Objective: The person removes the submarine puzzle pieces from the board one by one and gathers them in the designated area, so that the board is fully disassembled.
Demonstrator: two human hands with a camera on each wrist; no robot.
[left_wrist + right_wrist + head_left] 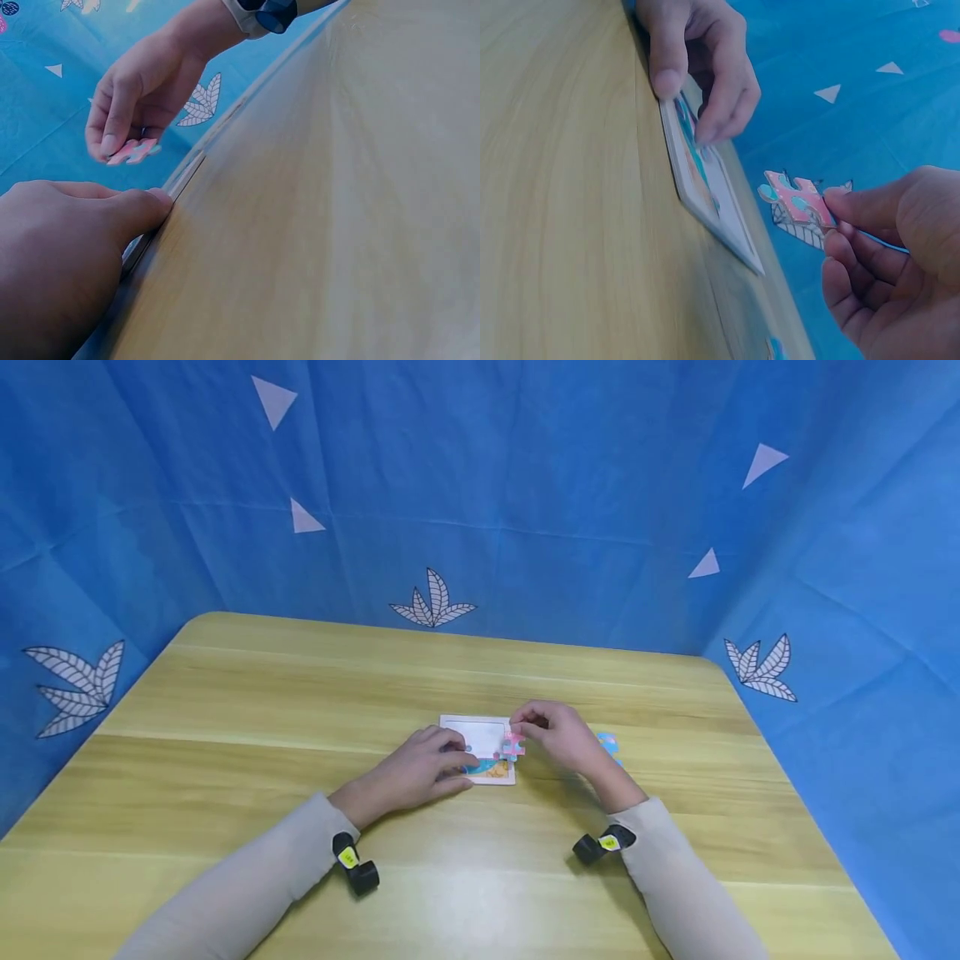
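A small puzzle tray (480,722) with a white frame lies on the table. Coloured pieces fill its near part; the far part shows a bare white bed. My left hand (427,768) rests over the tray's left side, its thumb at the near edge and other fingers above the picture. Between thumb and fingers, my right hand (900,255) pinches a pink and turquoise puzzle piece (802,201). In the right wrist view this piece is held up off the tray. Seen from the head, it overlaps the tray's right edge.
More blue puzzle pieces (608,742) lie on the table to the right, partly hidden behind my right wrist. The wooden table (300,677) reaches back to a blue cloth (525,460) with white triangles and leaf prints.
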